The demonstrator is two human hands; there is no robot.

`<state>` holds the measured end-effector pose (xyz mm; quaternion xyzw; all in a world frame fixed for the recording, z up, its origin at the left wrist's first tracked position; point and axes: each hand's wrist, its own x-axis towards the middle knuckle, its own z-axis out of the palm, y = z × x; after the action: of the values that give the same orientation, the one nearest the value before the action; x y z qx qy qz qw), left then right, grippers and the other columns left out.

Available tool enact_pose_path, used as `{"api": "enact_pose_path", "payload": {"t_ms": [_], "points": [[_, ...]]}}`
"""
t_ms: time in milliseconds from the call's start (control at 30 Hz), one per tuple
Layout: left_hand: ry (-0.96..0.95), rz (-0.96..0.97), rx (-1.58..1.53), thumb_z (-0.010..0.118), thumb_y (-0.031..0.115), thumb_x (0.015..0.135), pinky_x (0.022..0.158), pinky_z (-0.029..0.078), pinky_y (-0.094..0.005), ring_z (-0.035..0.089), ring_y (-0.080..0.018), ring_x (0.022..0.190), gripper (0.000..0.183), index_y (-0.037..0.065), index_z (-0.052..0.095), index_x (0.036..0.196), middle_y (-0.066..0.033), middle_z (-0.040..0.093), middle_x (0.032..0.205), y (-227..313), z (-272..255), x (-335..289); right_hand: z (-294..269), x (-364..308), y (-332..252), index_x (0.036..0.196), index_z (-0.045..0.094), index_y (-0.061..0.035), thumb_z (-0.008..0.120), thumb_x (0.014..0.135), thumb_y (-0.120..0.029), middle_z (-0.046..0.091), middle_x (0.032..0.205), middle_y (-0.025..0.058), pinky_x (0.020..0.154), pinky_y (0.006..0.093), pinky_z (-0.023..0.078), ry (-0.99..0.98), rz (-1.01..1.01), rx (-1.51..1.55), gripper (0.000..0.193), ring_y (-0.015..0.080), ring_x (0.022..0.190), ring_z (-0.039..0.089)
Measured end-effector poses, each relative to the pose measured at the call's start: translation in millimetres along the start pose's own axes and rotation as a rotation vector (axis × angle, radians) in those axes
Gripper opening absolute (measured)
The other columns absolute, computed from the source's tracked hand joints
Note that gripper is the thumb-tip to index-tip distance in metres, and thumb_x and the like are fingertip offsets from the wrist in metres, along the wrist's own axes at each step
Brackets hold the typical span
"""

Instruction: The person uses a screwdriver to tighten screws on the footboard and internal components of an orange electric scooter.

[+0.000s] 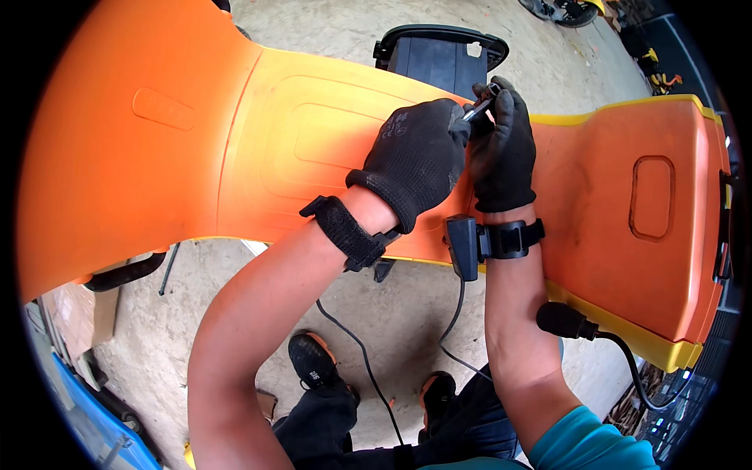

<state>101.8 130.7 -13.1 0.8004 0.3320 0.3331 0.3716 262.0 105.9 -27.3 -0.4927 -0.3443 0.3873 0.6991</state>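
Both of my hands wear black knit gloves and meet above the orange plastic body panel (305, 149). My left hand (413, 153) is closed around a shiny metal rod-like tool (478, 110), perhaps a wrench, which slants up to the right out of its fingers. Curled around the tool's far end is my right hand (504, 153), its thumb and fingers close to a small round metal end. How the two parts join is hidden by the gloves. Each wrist carries a black strap; a black box (463, 247) with a cable sits at the right one.
The orange panel rises at the left and ends at the right in an orange box-shaped section (650, 188) with yellow trim. Beyond it is a dark grey plastic part (435, 59). A black round-headed piece on a cable (565, 320) crosses near my right forearm. Cardboard (84, 313) lies lower left.
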Motion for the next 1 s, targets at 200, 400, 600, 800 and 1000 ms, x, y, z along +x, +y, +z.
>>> {"api": "enact_pose_path", "payload": {"t_ms": [200, 400, 600, 800, 1000], "points": [[0.012, -0.047, -0.022, 0.058, 0.004, 0.088, 0.074, 0.052, -0.0427, 0.062, -0.0354, 0.083, 0.017, 0.001, 0.065, 0.104, -0.0157, 0.066, 0.093, -10, 2, -5, 7, -2, -1, 0.132, 0.053, -0.0071, 0.044, 0.108, -0.026, 0.063, 0.117, 0.0085, 0.079, 0.028, 0.055, 0.035, 0.023, 0.0, 0.032, 0.0135, 0.091, 0.061], [0.057, 0.111, 0.025, 0.059, 0.005, 0.088, 0.075, 0.052, -0.0414, 0.063, -0.0346, 0.082, 0.018, -0.001, 0.065, 0.104, -0.0164, 0.068, 0.094, -13, 1, -6, 6, -3, -2, 0.132, 0.053, -0.0072, 0.042, 0.109, -0.026, 0.063, 0.118, 0.0086, 0.081, 0.0275, 0.055, 0.027, 0.008, -0.014, 0.032, 0.0132, 0.091, 0.061], [0.07, 0.094, -0.088, 0.058, 0.006, 0.089, 0.074, 0.052, -0.0409, 0.063, -0.033, 0.084, 0.017, -0.002, 0.064, 0.104, -0.0165, 0.068, 0.097, -6, -3, -5, 4, -2, 0, 0.131, 0.052, -0.0056, 0.042, 0.109, -0.026, 0.063, 0.119, 0.0101, 0.08, 0.0281, 0.055, 0.013, -0.012, 0.002, 0.032, 0.0145, 0.091, 0.061], [0.063, -0.009, -0.067, 0.057, 0.007, 0.091, 0.074, 0.052, -0.0412, 0.063, -0.0323, 0.083, 0.015, -0.001, 0.064, 0.101, -0.0164, 0.067, 0.092, -4, 6, -1, 4, -2, -1, 0.13, 0.052, -0.0049, 0.041, 0.109, -0.025, 0.063, 0.119, 0.0103, 0.079, 0.0278, 0.054, 0.008, -0.034, -0.048, 0.031, 0.0146, 0.09, 0.061], [0.03, -0.047, -0.21, 0.058, 0.007, 0.088, 0.06, 0.051, -0.0367, 0.063, -0.0243, 0.064, 0.012, -0.002, 0.063, 0.094, -0.0142, 0.064, 0.073, 5, 3, 6, 9, -5, 1, 0.125, 0.057, -0.0048, 0.05, 0.106, -0.025, 0.066, 0.111, 0.0074, 0.071, 0.0244, 0.052, 0.05, -0.082, -0.072, 0.028, 0.0102, 0.083, 0.06]]}}
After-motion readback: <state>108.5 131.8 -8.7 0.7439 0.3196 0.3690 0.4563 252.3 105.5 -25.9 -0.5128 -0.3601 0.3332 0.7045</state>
